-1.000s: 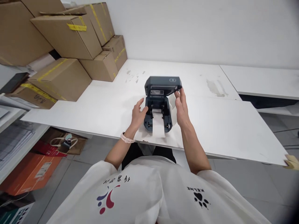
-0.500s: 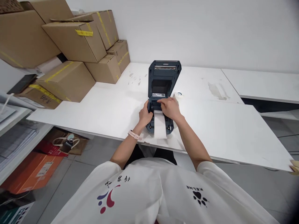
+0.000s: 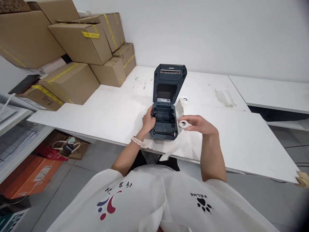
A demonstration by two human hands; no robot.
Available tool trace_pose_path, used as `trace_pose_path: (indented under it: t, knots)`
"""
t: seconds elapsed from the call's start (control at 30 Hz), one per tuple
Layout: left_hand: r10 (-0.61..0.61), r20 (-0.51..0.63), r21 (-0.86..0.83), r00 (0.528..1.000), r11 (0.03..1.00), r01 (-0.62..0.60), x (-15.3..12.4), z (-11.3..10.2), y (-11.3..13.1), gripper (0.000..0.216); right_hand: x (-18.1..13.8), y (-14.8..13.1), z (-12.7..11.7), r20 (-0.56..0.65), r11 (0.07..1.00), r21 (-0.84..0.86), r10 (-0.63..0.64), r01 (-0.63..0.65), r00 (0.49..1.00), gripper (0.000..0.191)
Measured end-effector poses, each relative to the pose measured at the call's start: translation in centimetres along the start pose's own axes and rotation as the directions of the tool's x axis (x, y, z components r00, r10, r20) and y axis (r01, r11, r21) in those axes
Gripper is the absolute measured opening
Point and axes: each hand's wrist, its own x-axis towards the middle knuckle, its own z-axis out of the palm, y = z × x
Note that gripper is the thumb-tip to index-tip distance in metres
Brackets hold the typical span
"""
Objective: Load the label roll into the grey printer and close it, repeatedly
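Observation:
A dark label printer (image 3: 166, 124) stands on the white table with its lid raised and its paper bay bare. My left hand (image 3: 148, 120) grips the printer's left side, thumb over the inner edge. Just right of the printer, my right hand (image 3: 201, 124) pinches a small white paper roll (image 3: 183, 124) with a dark hole in its core. A loose paper strip (image 3: 172, 151), blurred, trails below the roll past the table's front edge. Behind the roll, partly hidden by the printer, lies another white paper roll (image 3: 184, 100) with a blue-edged core.
Cardboard boxes (image 3: 79, 45) are stacked at the table's left end against the wall. Several shelves with papers (image 3: 19, 145) stand at the lower left, near an orange box (image 3: 36, 175) on the floor. A step in the tabletops (image 3: 272, 91) shows on the right.
My right hand has lifted the paper roll out of the printer and moved it right, its strip trailing. My left hand remains at the printer's left side.

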Motion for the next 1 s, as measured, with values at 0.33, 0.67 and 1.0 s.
trace_pose_path:
  t: [0.33,0.67,1.0]
  knots:
    - [0.005,-0.009,-0.009,1.0,1.0,-0.005,0.0,0.1,0.0,0.081,-4.9,9.8,-2.3,-0.487,0.929,0.288,0.353,-0.234,0.799,0.048]
    - [-0.002,0.001,0.01,1.0,1.0,0.002,-0.1,0.0,-0.1,0.083,-0.4,12.3,-7.9,-0.601,0.946,0.208,0.323,-0.247,0.731,0.071]
    - [-0.03,0.0,-0.032,1.0,0.999,0.03,-0.2,0.0,0.3,0.085,9.3,13.0,-7.0,-0.617,0.894,-0.021,0.341,-0.448,0.709,0.065]
